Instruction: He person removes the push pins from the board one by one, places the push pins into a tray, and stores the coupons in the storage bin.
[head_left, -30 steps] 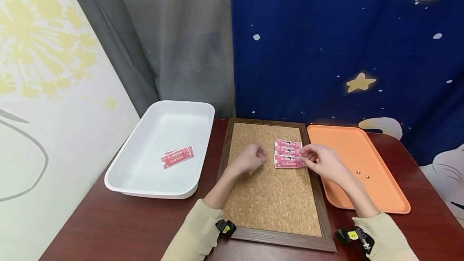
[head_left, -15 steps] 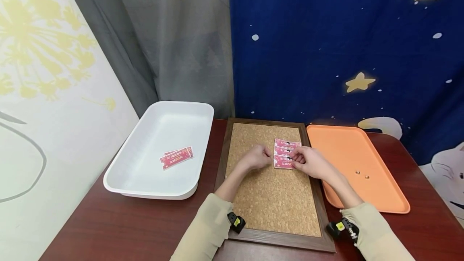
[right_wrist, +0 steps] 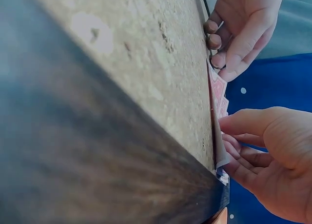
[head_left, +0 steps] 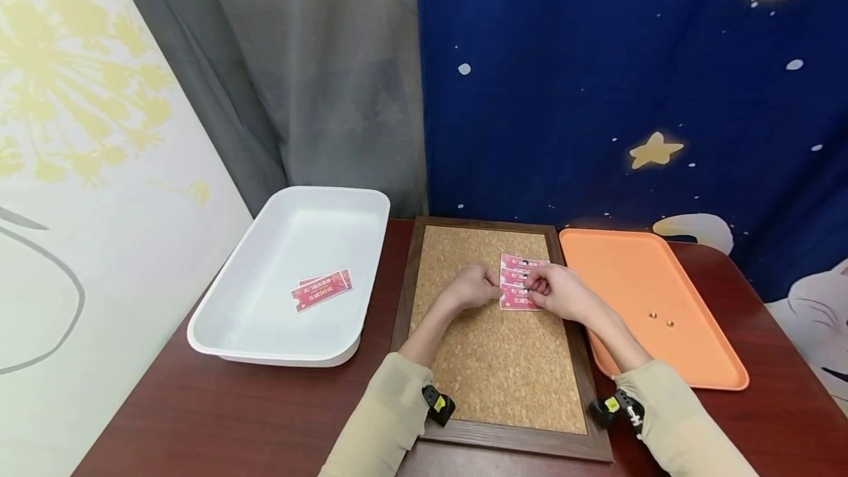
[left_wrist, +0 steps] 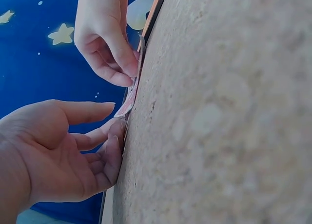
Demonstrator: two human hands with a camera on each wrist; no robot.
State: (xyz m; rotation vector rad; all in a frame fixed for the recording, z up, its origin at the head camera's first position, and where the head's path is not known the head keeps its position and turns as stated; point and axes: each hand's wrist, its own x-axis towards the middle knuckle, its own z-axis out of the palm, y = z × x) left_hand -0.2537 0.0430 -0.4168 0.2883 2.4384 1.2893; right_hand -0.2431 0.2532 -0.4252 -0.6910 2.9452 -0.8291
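Fingers of right hand (head_left: 562, 293) bent at lowest coupon (head_left: 517, 301) (grip unclear); left hand (head_left: 474, 287) loose, touching its edge

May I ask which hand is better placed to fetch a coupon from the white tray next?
Probably the left hand: it sits nearer the white tray and its coupons, while the right hand is farther across the corkboard, nearer the orange tray.
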